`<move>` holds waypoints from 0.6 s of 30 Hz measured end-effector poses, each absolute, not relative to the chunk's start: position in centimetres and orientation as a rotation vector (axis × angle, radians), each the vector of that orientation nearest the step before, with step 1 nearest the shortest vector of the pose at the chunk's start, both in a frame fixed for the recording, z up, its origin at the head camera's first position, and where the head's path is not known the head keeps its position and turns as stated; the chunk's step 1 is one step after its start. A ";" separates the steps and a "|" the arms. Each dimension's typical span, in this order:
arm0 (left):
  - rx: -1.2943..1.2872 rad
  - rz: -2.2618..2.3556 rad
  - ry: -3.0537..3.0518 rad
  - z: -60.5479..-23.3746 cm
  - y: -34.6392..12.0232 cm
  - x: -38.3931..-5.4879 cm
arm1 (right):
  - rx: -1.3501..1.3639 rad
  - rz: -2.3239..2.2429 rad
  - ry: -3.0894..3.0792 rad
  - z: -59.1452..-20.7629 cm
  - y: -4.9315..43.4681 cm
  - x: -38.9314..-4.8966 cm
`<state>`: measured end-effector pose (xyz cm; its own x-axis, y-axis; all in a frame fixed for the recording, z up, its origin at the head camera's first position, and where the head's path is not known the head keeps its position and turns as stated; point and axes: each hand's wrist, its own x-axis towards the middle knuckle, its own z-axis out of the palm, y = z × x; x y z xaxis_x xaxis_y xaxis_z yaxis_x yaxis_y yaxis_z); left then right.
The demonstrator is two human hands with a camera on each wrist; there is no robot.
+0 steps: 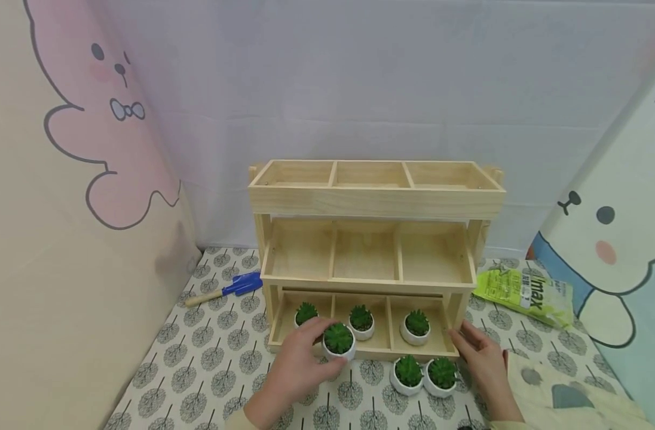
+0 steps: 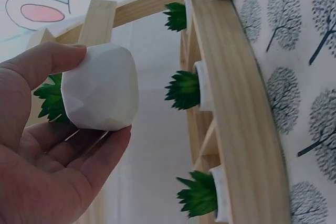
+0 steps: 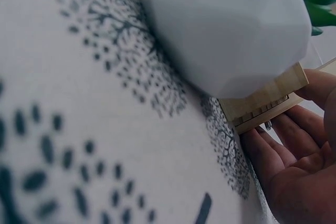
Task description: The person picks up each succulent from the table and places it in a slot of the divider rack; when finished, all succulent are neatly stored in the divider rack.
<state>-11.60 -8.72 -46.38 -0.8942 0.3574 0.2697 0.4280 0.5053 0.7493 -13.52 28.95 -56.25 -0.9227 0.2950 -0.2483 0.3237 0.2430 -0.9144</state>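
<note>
My left hand [image 1: 297, 365] holds a small potted succulent [image 1: 339, 340] in front of the lowest tier of the wooden plant shelf [image 1: 376, 204]. In the left wrist view, thumb and fingers go round the faceted white pot [image 2: 102, 87], its green leaves toward the palm. My right hand [image 1: 486, 365] grips the lowest tier's right front corner; the right wrist view shows the wood [image 3: 268, 95] between thumb and fingers. Three potted succulents stand in that tier, one per compartment: left [image 1: 306, 312], middle [image 1: 361, 322] and right [image 1: 415, 327]. The left one is partly hidden.
Two more potted succulents, one [image 1: 407, 375] beside the other [image 1: 441, 377], stand on the tree-print cloth [image 1: 220, 382] before the shelf. A blue toy shovel [image 1: 241, 285] lies at left. A green bag [image 1: 526, 295] and pale fabric [image 1: 569, 397] lie at right.
</note>
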 end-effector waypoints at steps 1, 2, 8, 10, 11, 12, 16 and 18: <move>-0.693 -1.357 -2.658 -46.1 -8.8 -11.6 | 0.601 -1.824 2.453 -56.3 29.0 -13.5; -0.690 -1.361 -2.661 -45.7 -8.9 -11.7 | 0.587 -1.829 2.451 -56.3 29.0 -13.5; -0.677 -1.316 -2.674 -43.9 -9.6 -11.9 | 0.563 -1.843 2.444 -56.4 29.1 -13.4; -0.676 -1.287 -2.672 -43.3 -9.8 -12.1 | 0.562 -1.842 2.445 -56.4 29.1 -13.5; -0.676 -1.266 -2.668 -43.0 -9.9 -12.2 | 0.564 -1.843 2.443 -56.4 29.1 -13.5; -0.674 -1.251 -2.662 -42.8 -10.0 -12.3 | 0.563 -1.841 2.445 -56.4 29.1 -13.5; -0.661 -1.221 -2.637 -41.5 -10.5 -12.8 | 0.566 -1.841 2.445 -56.5 29.1 -13.5; -0.656 -1.220 -2.627 -40.9 -10.7 -13.1 | 0.575 -1.835 2.452 -56.4 29.1 -13.5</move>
<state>-13.15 -10.69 -40.89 -0.8885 0.3177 0.3312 0.4580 0.5684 0.6835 -13.47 29.11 -56.41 -0.9317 0.2753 -0.2369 0.3049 0.2384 -0.9221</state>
